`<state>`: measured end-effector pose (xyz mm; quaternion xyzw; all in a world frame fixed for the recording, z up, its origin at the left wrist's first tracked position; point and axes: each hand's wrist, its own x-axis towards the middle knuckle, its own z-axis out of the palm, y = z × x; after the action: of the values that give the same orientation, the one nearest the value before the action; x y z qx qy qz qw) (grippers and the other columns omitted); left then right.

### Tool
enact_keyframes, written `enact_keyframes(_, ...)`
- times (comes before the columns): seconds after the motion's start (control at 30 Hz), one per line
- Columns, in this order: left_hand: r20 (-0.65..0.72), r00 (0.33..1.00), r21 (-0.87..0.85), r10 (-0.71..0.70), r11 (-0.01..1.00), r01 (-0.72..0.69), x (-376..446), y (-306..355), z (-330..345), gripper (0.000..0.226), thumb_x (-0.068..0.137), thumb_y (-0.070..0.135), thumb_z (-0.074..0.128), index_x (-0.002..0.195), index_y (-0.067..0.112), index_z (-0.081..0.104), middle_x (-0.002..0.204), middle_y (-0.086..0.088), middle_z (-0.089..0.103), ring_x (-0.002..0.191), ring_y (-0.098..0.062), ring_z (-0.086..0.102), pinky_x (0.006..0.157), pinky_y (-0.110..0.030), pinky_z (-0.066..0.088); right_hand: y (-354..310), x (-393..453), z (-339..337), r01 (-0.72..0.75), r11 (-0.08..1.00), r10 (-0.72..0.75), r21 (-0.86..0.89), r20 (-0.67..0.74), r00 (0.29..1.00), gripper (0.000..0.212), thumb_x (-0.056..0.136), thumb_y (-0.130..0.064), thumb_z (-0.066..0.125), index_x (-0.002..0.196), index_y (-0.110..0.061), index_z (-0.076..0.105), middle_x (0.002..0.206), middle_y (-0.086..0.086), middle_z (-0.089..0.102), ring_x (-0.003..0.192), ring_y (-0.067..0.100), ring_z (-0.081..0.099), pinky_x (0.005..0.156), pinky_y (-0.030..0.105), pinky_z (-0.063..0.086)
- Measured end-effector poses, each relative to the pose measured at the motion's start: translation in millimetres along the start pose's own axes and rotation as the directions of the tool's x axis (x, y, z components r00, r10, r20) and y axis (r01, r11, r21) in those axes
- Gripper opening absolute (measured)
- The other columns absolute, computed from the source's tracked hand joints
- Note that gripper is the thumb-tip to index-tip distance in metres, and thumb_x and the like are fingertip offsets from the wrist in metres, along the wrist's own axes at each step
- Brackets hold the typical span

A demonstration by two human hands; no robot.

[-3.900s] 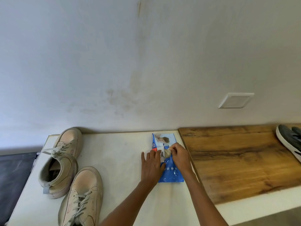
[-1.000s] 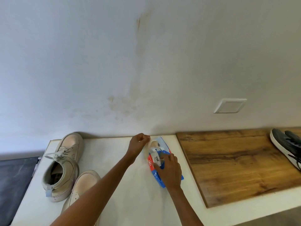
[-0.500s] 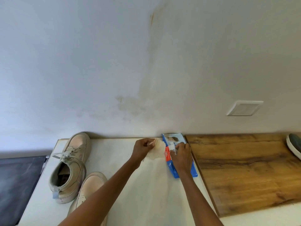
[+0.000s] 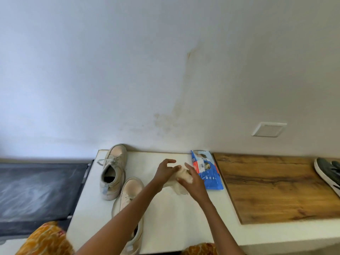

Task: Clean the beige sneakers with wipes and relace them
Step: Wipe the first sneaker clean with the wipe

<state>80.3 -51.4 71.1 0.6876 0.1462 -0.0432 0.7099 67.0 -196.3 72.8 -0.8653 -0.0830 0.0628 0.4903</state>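
Note:
Two beige sneakers stand on the white table (image 4: 173,218). The far sneaker (image 4: 113,171) points at the wall with loose laces; the near sneaker (image 4: 129,197) is partly hidden by my left forearm. A crumpled white wipe (image 4: 181,181) hangs between my hands above the table. My left hand (image 4: 164,172) pinches its left side with the other fingers spread. My right hand (image 4: 193,181) holds its right side. The blue wipes pack (image 4: 208,173) lies flat just right of my hands.
A wooden board (image 4: 272,186) covers the table's right part, with a dark sneaker (image 4: 328,173) at its far right edge. A dark mat (image 4: 38,192) lies left of the table. A stained white wall rises close behind, with a white wall plate (image 4: 269,129).
My right hand left the pack and joined my left hand on the wipe. The wipe came fully out of the pack and moved nearer to me.

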Motion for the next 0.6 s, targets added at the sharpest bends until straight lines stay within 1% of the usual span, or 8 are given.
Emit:
enact_keyframes(0.07, 0.032, 0.999, -0.021, -0.002, 1.0, 0.002, -21.9, 3.0, -14.4, 0.035, 0.085, 0.026, 0.068, 0.115, 0.013, 0.057, 0.103, -0.006, 0.065, 0.085, -0.015, 0.064, 0.064, -0.022, 0.052, -17.2, -19.9, 1.7, -0.103, 0.968, 0.094, 0.228, 0.051, 0.994, 0.043, 0.083, -0.028, 0.07, 0.121, -0.031, 0.051, 0.11, -0.015, 0.057, 0.103, 0.009, 0.055, 0.081, 0.02, 0.047)
enact_keyframes(0.17, 0.014, 1.0, -0.084, -0.024, 0.996, 0.025, -51.7, 4.2, -31.8, 0.038, 0.088, 0.026, 0.065, 0.119, 0.008, 0.053, 0.095, -0.009, 0.064, 0.076, -0.017, 0.063, 0.062, -0.023, 0.052, -29.6, -45.0, 12.6, -0.159, 0.897, 0.166, 0.413, 0.019, 0.986, 0.017, 0.084, -0.024, 0.068, 0.101, -0.024, 0.065, 0.098, -0.004, 0.07, 0.096, 0.017, 0.064, 0.069, 0.021, 0.051)
enact_keyframes(0.23, -0.142, 0.99, -0.082, -0.014, 0.997, 0.003, -68.8, -0.5, -40.6, 0.038, 0.089, 0.032, 0.062, 0.118, 0.009, 0.052, 0.097, -0.007, 0.064, 0.08, -0.017, 0.061, 0.064, -0.022, 0.048, -35.2, -57.7, 25.8, -0.213, 0.852, 0.254, 0.479, -0.022, 0.967, 0.018, 0.084, -0.027, 0.069, 0.1, -0.02, 0.066, 0.098, 0.001, 0.07, 0.094, 0.018, 0.064, 0.07, 0.025, 0.052)
enact_keyframes(0.3, -0.35, 0.937, -0.079, 0.004, 0.996, -0.034, -86.7, -6.9, -45.8, 0.033, 0.091, 0.033, 0.059, 0.113, 0.009, 0.054, 0.102, -0.003, 0.061, 0.088, -0.016, 0.056, 0.065, -0.02, 0.041, -40.0, -64.4, 41.4, -0.293, 0.79, 0.39, 0.538, -0.072, 0.918, 0.015, 0.084, -0.027, 0.07, 0.092, -0.016, 0.063, 0.093, 0.002, 0.066, 0.09, 0.018, 0.061, 0.077, 0.033, 0.052)
enact_keyframes(0.37, -0.44, 0.898, -0.136, -0.023, 0.99, -0.041, -102.5, -13.7, -44.9, 0.032, 0.092, 0.029, 0.058, 0.108, 0.002, 0.055, 0.099, -0.007, 0.06, 0.084, -0.017, 0.053, 0.058, -0.017, 0.037, -45.8, -68.3, 56.7, -0.338, 0.764, 0.493, 0.55, -0.159, 0.855, 0.018, 0.086, -0.024, 0.067, 0.081, -0.01, 0.057, 0.081, 0.003, 0.059, 0.084, 0.02, 0.056, 0.074, 0.035, 0.05)
enact_keyframes(0.47, -0.33, 0.942, -0.181, -0.061, 0.983, 0.0, -118.9, -23.1, -38.8, 0.035, 0.094, 0.033, 0.053, 0.109, 0.001, 0.054, 0.088, -0.009, 0.063, 0.068, -0.016, 0.057, 0.052, -0.021, 0.043, -60.4, -79.1, 78.0, -0.279, 0.757, 0.506, 0.591, -0.259, 0.823, 0.022, 0.084, -0.024, 0.069, 0.072, -0.01, 0.058, 0.076, 0.006, 0.06, 0.079, 0.023, 0.058, 0.065, 0.031, 0.048)
enact_keyframes(0.53, -0.264, 0.962, -0.208, -0.076, 0.978, 0.02, -123.5, -27.7, -34.1, 0.037, 0.093, 0.036, 0.054, 0.113, 0.005, 0.053, 0.098, -0.01, 0.066, 0.081, -0.019, 0.064, 0.064, -0.028, 0.053, -68.1, -86.6, 87.3, -0.251, 0.774, 0.472, 0.581, -0.266, 0.84, 0.02, 0.084, -0.028, 0.069, 0.073, -0.014, 0.062, 0.078, 0.006, 0.065, 0.077, 0.023, 0.061, 0.072, 0.035, 0.052)
enact_keyframes(0.6, -0.234, 0.967, -0.247, -0.105, 0.968, 0.045, -126.6, -30.7, -34.2, 0.042, 0.091, 0.04, 0.057, 0.117, 0.008, 0.049, 0.112, -0.01, 0.062, 0.098, -0.022, 0.063, 0.074, -0.03, 0.054, -73.0, -93.1, 91.9, -0.253, 0.813, 0.432, 0.525, -0.251, 0.866, 0.022, 0.086, -0.033, 0.066, 0.075, -0.015, 0.061, 0.079, 0.005, 0.064, 0.076, 0.021, 0.06, 0.074, 0.034, 0.051)
